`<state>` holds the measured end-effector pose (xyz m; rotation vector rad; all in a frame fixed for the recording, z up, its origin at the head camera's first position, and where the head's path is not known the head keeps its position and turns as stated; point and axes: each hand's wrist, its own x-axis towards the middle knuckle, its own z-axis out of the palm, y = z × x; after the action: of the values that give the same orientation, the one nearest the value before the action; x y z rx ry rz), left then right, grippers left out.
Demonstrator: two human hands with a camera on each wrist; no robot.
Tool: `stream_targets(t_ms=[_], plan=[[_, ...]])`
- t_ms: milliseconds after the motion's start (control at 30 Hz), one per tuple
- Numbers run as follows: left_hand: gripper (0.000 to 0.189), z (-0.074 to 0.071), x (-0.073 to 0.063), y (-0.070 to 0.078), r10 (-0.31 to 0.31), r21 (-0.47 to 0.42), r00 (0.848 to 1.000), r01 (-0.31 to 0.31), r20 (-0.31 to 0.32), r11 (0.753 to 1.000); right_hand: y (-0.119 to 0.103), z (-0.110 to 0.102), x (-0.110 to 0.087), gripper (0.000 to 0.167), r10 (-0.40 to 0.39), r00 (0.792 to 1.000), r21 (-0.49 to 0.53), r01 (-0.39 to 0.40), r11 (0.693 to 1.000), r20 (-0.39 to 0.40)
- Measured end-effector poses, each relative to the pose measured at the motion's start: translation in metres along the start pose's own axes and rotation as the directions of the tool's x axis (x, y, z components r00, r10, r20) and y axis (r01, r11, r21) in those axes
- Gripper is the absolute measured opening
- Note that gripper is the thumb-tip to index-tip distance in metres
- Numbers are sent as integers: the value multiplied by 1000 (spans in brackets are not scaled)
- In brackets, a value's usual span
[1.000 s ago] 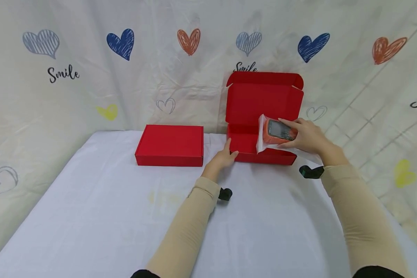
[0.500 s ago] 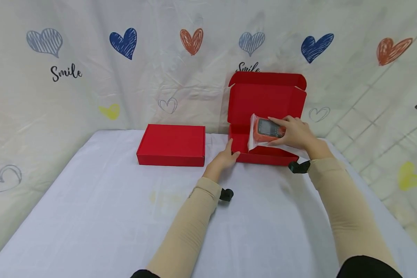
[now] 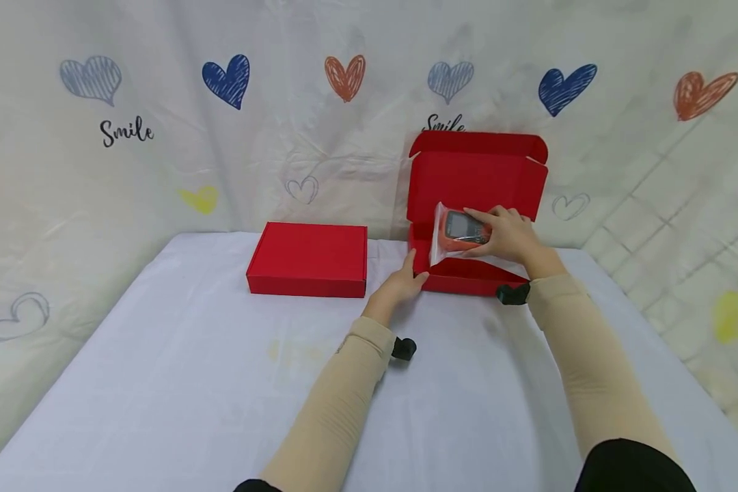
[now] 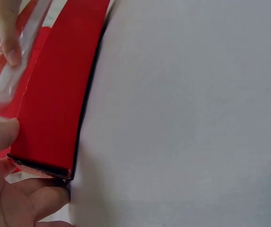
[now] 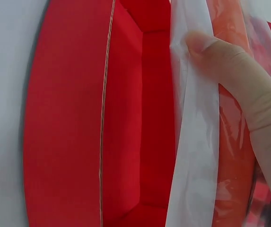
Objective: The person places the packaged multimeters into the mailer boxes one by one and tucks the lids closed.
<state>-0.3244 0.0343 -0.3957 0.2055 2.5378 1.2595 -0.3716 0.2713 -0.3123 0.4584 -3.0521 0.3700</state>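
An orange multimeter (image 3: 464, 227) with a grey screen is inside a clear plastic bag (image 3: 438, 239). My right hand (image 3: 509, 239) grips it from the right, tilted over the tray of an open red cardboard box (image 3: 476, 178). In the right wrist view the thumb (image 5: 230, 61) presses the bag's edge above the tray's inside. My left hand (image 3: 400, 287) holds the box's front left corner. The left wrist view has its thumb (image 4: 0, 135) at the top edge of the box wall (image 4: 62, 85), other fingers round the corner. The multimeter's lower right part is covered by the right hand.
A second red box (image 3: 310, 256), closed, lies left of the open one. Both stand near the back of a table with a white cloth (image 3: 221, 396). Behind the open lid hangs a pale curtain (image 3: 252, 157) printed with hearts.
My right hand has carried the bagged multimeter leftward over the open box's tray. The left hand stays at the box corner. The head view has shifted slightly.
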Motion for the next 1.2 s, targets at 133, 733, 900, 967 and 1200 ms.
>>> stream_targets(t_ms=[133, 733, 900, 967, 1200], plan=[[76, 0, -1, 0, 3, -17, 1000, -3, 3, 1000, -4, 4, 5, 101, -6, 1000, -12, 6, 1000, -4], [77, 1, 0, -1, 7, -7, 1000, -7, -1, 1000, -2, 20, 22, 100, -28, 999, -10, 29, 1000, 31], [76, 2, 0, -1, 2, -9, 1000, -3, -5, 1000, -2, 23, 22, 101, -33, 998, -40, 35, 999, 44], [77, 3, -1, -1, -2, -11, 1000, 1, -4, 1000, -2, 25, 22, 101, -31, 998, -45, 33, 998, 50], [75, 4, 0, -2, 0, -2, 1000, 0, -14, 1000, 1, 35, 22, 102, -39, 997, -18, 41, 999, 66]])
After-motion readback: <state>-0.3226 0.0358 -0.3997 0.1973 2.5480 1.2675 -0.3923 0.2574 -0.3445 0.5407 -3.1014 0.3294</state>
